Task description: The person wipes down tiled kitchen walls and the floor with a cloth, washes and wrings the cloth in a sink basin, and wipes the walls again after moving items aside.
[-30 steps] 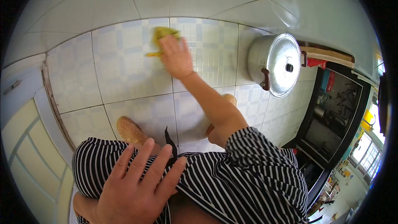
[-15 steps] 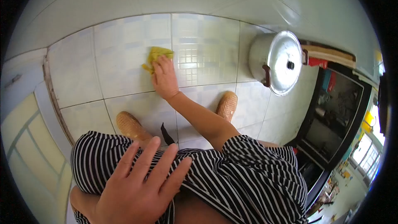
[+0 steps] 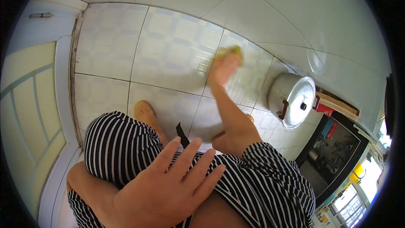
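Blurred by motion, my right hand (image 3: 224,68) presses a yellow cloth (image 3: 237,52) against the pale tiled floor (image 3: 173,50), close to a joint between tiles. Most of the cloth is hidden under the hand; a crumpled part shows past the fingers. My left hand (image 3: 168,181) is in the foreground over my striped clothing (image 3: 122,147), its fingers spread and holding nothing. The left forearm bends round my knee.
A lidded metal pot (image 3: 291,99) with brown handles stands on the right by the tiled wall (image 3: 287,21). Beyond it is a dark-framed cabinet (image 3: 333,152). A door (image 3: 31,114) is at left. My sandals (image 3: 145,112) are on the floor near a dark strip (image 3: 182,134).
My right hand has swept the cloth rightward across the floor, toward the pot. The view has turned and shifted. My left hand stays spread over my lap.
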Available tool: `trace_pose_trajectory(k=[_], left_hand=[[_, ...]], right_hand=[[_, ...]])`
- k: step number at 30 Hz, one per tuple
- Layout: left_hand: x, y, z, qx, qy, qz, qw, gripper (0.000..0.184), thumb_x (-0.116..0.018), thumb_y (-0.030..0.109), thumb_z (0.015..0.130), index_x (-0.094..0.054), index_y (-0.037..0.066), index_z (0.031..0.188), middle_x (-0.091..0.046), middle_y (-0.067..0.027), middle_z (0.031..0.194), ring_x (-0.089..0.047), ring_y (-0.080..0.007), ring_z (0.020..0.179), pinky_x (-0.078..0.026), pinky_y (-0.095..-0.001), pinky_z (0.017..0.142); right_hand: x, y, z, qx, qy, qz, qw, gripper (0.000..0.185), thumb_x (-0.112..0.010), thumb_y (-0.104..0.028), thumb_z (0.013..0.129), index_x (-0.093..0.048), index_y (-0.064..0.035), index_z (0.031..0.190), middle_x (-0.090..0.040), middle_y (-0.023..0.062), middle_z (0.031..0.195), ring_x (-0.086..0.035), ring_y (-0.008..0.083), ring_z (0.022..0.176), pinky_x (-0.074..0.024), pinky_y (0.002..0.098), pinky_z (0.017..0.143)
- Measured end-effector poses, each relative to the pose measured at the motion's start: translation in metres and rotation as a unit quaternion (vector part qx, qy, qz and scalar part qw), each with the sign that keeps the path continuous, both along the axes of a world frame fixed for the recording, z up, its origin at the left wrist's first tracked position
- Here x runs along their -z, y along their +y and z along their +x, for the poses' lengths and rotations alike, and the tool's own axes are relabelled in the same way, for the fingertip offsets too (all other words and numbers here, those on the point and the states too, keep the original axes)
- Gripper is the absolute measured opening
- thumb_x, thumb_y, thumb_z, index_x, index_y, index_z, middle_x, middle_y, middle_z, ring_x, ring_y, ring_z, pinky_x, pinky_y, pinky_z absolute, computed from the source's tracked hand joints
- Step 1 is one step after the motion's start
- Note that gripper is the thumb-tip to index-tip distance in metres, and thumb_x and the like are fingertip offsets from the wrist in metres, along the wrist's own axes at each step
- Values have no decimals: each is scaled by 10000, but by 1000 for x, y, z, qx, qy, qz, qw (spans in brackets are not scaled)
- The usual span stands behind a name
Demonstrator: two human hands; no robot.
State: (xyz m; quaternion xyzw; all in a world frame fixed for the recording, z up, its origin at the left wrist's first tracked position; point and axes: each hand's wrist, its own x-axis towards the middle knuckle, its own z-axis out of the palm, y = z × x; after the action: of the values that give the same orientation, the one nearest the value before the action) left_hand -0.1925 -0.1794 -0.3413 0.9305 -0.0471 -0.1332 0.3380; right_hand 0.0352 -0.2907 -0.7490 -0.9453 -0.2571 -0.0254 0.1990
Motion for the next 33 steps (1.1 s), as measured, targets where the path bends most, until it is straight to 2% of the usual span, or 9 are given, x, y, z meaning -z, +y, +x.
trace_pose_trajectory(k=[10, 12, 15, 16, 21, 24, 26, 29, 33], left_hand=[[21, 45, -14, 6, 9, 2, 1000, 465, -572, 292, 886, -602, 110, 1313, -620, -122, 1313, -578, -296, 1231, -417, -445, 1078], [64, 90, -7, 8, 62, -155, 986, 456, -582, 300, 929, -587, 84, 1330, -624, -135, 1312, -594, -284, 1214, -464, -411, 1034], [167, 132, 26, -320, 116, -159, 927, 413, -555, 213, 984, -547, 46, 1361, -587, -163, 1361, -571, -315, 1252, -482, -397, 1032], [242, 134, 29, -379, -166, 8, 910, 427, -540, 224, 994, -531, 59, 1387, -560, -164, 1394, -533, -314, 1302, -435, -411, 1089], [378, 119, 72, -342, -158, 264, 888, 457, -531, 201, 986, -499, 0, 1396, -451, -160, 1492, -360, -314, 1433, -302, -413, 1183], [393, 91, 70, -295, -176, 250, 905, 521, -546, 260, 969, -483, -18, 1404, -427, -148, 1514, -313, -310, 1458, -259, -444, 1199], [377, 80, 86, -164, 23, -11, 986, 564, -553, 328, 950, -484, 22, 1419, -442, -118, 1504, -330, -281, 1450, -244, -490, 1195], [415, 43, 63, -152, -264, 137, 943, 519, -555, 298, 942, -514, 56, 1400, -453, -105, 1488, -358, -271, 1431, -258, -507, 1182], [396, 129, 60, -309, -155, 267, 900, 518, -528, 261, 952, -473, 73, 1432, -428, -108, 1515, -358, -274, 1434, -233, -542, 1178]], right_hand=[[-42, 142, -63, -246, 197, 155, 936, 629, -574, -266, 960, -366, -2, 1492, -311, 253, 1564, -249, 373, 1480, -173, 492, 1214], [-22, 87, -7, -206, 45, 69, 975, 671, -598, -311, 954, -367, 29, 1484, -325, 253, 1560, -236, 386, 1482, -175, 500, 1211], [-35, 1, 49, -180, 138, -225, 948, 962, -651, -491, 895, -170, 28, 1547, -171, 269, 1607, -138, 406, 1508, -182, 486, 1211], [-39, -16, 53, -257, 103, -228, 933, 984, -659, -503, 893, -152, 25, 1551, -117, 264, 1620, -114, 403, 1513, -167, 483, 1218], [-38, -15, 56, -281, 105, -276, 913, 1020, -670, -490, 895, -114, 77, 1535, -91, 334, 1593, -81, 459, 1501, -149, 484, 1225], [-39, -13, 58, -290, 112, -290, 905, 1032, -676, -470, 899, -99, 113, 1524, -57, 370, 1582, -61, 490, 1493, -164, 494, 1218], [-42, -11, 56, -291, 115, -300, 901, 1039, -680, -463, 897, -89, 120, 1522, -48, 372, 1582, -61, 490, 1493, -158, 496, 1218], [-41, -12, 54, -291, 109, -289, 906, 1059, -680, -490, 886, -87, 121, 1517, -58, 378, 1575, -66, 499, 1489, -162, 503, 1218], [-40, -11, 56, -292, 113, -304, 900, 1063, -680, -495, 887, -85, 121, 1517, -51, 381, 1574, -61, 499, 1489, -160, 505, 1218]])
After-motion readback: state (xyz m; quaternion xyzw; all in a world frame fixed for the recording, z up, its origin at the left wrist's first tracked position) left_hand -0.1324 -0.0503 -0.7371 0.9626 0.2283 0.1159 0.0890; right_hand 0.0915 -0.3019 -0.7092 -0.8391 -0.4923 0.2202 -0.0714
